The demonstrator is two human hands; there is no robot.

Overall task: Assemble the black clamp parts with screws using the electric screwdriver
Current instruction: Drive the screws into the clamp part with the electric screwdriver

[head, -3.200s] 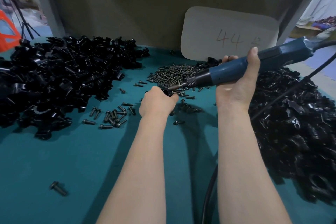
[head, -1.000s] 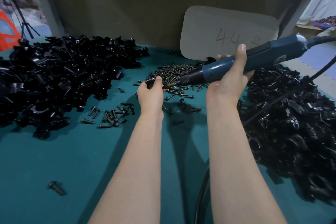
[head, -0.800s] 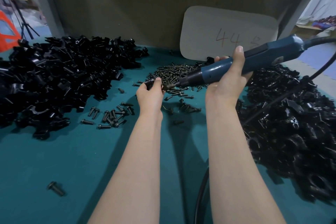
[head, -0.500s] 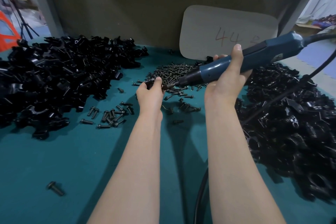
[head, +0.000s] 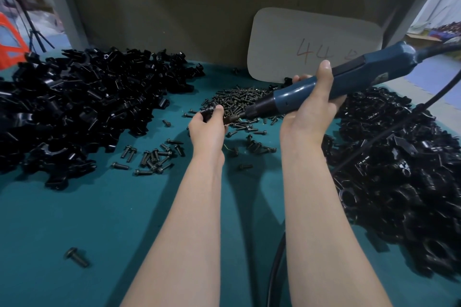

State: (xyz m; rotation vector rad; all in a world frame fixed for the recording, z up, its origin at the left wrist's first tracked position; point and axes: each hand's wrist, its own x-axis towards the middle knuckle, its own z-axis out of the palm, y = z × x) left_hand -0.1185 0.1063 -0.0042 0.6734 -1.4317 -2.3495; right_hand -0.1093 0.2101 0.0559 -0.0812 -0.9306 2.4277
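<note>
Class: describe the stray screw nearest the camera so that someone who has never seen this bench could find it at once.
Start at the big pile of black parts on the left of the green table. Come toward the viewer onto bare cloth. The screw lies there alone, well apart from the other screws.

You work under dim, even overhead light. Your forearms (head: 194, 219) cast soft shadows onto the teal table (head: 74, 219). The black clamp parts (head: 74, 112) lose detail and show only small highlights. Daylight at both upper corners is overexposed. Straight edges bow near the frame borders; the centre is sharp.
</note>
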